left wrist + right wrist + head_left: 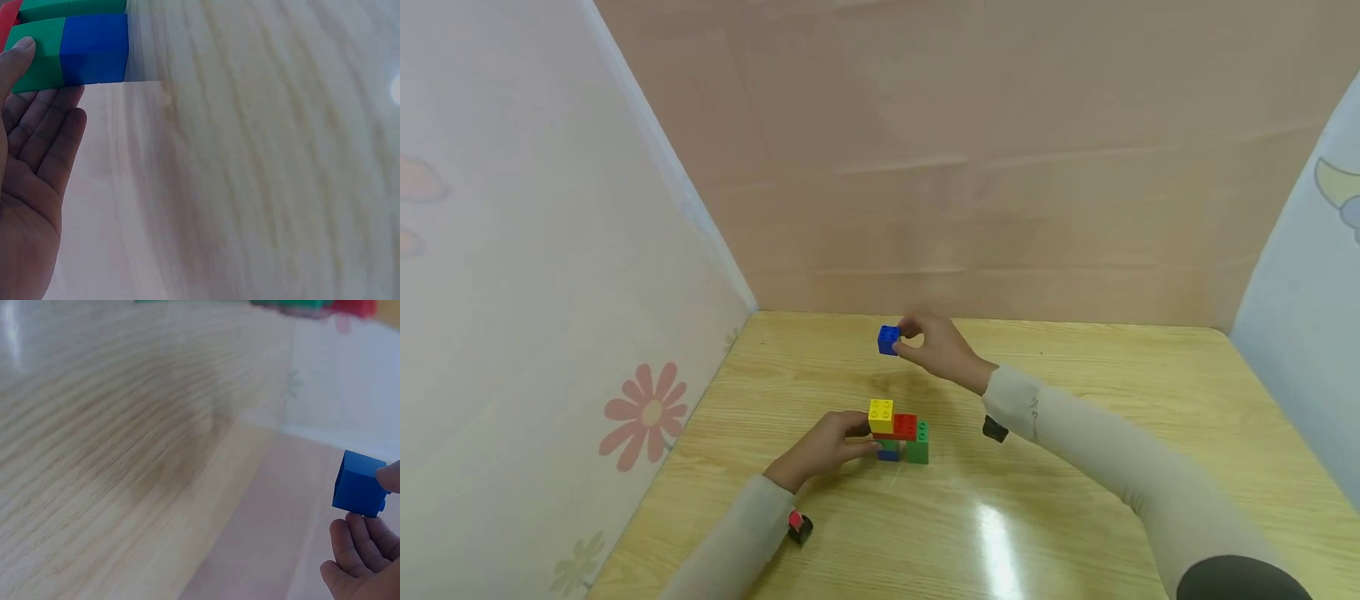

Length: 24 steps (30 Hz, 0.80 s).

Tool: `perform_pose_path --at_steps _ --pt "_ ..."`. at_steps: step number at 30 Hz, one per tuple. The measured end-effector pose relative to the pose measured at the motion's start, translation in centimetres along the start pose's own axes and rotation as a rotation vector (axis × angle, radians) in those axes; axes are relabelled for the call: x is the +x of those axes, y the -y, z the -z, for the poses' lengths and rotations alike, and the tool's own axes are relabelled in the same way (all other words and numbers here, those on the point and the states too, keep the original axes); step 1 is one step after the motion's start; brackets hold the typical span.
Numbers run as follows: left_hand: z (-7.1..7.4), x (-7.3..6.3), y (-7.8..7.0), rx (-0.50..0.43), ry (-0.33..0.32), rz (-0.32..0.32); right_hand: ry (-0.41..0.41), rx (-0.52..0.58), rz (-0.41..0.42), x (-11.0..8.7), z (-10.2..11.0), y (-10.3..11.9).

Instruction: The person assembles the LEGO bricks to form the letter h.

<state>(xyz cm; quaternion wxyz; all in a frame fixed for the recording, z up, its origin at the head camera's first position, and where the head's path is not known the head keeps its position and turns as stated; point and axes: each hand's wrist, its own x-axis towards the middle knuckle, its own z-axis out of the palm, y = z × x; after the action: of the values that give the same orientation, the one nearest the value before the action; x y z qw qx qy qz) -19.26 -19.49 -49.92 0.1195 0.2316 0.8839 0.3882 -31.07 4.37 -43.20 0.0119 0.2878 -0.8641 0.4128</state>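
My right hand pinches a small blue toy block between thumb and fingers, above the table beyond the built blocks. In the right wrist view that blue block shows its hollow underside turned sideways. The left hand holds the left side of a small block structure, thumb on a green block and fingers behind. Its left column has this green block over a blue block. A red block bridges to a green column on the right, and a yellow block tops the left end.
The structure stands on a light wood-grain table. A brown-pink covered wall rises behind its far edge. Pale walls with printed shapes flank both sides, the left one bearing a flower.
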Motion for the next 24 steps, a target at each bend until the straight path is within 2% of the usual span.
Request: perform_pose_path --at_steps 16,24 --pt "0.1 0.3 0.4 0.018 -0.004 0.000 0.035 0.002 0.135 -4.1 1.3 3.8" --pt "-0.1 0.4 0.7 -0.009 -0.017 -0.028 0.070 -0.007 0.195 -6.1 1.3 4.7"
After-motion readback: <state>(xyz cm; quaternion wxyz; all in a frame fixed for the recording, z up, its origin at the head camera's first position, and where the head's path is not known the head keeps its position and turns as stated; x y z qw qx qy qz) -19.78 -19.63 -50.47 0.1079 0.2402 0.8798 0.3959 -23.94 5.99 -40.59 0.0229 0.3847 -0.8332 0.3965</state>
